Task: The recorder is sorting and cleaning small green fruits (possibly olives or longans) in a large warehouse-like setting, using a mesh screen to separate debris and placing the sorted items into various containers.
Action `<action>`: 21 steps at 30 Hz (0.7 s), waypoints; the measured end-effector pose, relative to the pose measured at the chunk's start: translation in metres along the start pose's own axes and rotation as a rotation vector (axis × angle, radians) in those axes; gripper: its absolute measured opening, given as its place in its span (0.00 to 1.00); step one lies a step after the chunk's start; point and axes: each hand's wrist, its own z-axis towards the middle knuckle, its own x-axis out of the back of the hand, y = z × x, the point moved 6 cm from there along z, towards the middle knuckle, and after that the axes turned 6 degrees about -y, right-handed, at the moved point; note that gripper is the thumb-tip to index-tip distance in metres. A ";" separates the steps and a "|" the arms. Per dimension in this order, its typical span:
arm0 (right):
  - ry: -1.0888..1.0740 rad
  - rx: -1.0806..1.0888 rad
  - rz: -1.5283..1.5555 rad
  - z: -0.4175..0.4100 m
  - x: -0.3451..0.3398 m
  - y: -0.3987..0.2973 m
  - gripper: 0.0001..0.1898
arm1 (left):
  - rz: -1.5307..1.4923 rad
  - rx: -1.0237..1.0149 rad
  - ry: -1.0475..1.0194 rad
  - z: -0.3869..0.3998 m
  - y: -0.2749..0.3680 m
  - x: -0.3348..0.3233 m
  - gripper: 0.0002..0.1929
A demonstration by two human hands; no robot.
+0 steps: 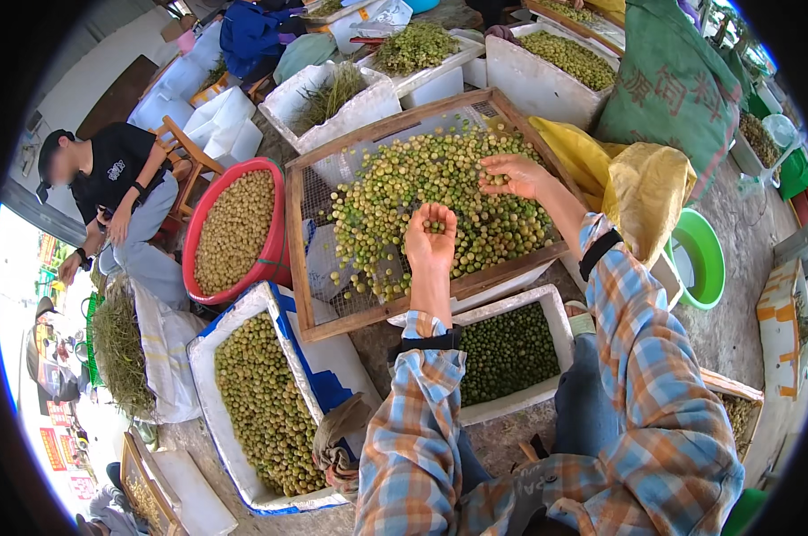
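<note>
A wood-framed mesh screen (370, 326) lies before me, with a heap of small round yellow-green fruits (404, 174) spread on it. My left hand (431, 241) is palm up over the near part of the heap, its fingers curled around a few green fruits (435, 227). Farther right, my right hand (519, 177) hovers over the heap's right side, palm turned inward, with a few fruits (496, 179) held at its fingers. Below the screen, between my knees, a white foam box (565, 321) holds dark green fruits (508, 352).
At left stand a red tub (188, 251) of pale fruits and a blue-edged foam box (203, 375) of yellow-green fruits. A seated person (126, 181) is beyond the tub. A yellow sack (648, 194), a green basin (709, 261) and a large green sack (672, 87) are on the right.
</note>
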 end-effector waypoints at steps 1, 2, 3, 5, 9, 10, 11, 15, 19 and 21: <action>0.001 -0.001 -0.001 -0.001 0.001 -0.002 0.12 | -0.028 -0.017 0.010 0.000 0.001 -0.001 0.05; -0.025 -0.020 0.027 -0.002 0.001 -0.004 0.12 | -0.030 -0.015 0.010 -0.001 0.001 -0.002 0.05; -0.059 -0.041 0.058 -0.003 -0.007 -0.004 0.13 | -0.051 -0.030 0.000 -0.001 0.005 -0.001 0.05; -0.079 -0.059 0.090 -0.006 -0.020 -0.005 0.13 | -0.074 -0.050 -0.006 -0.002 0.011 0.001 0.05; -0.197 -0.101 -0.017 -0.015 -0.052 -0.012 0.13 | 0.117 0.013 -0.011 -0.003 0.010 0.001 0.05; -0.278 -0.130 -0.114 -0.016 -0.062 -0.011 0.13 | 0.161 0.047 -0.041 0.002 0.007 0.004 0.05; -0.286 -0.136 -0.118 -0.016 -0.068 -0.010 0.13 | 0.205 0.080 -0.069 0.004 0.006 0.005 0.05; -0.433 -0.182 -0.577 -0.020 -0.106 -0.003 0.14 | 0.209 0.102 -0.072 0.006 0.008 0.006 0.07; -0.409 -0.129 -0.687 -0.012 -0.098 -0.014 0.14 | 0.167 0.100 -0.079 0.007 0.006 0.006 0.10; -0.262 -0.094 -0.755 -0.005 -0.079 -0.022 0.15 | 0.148 0.097 -0.111 0.007 0.015 0.009 0.10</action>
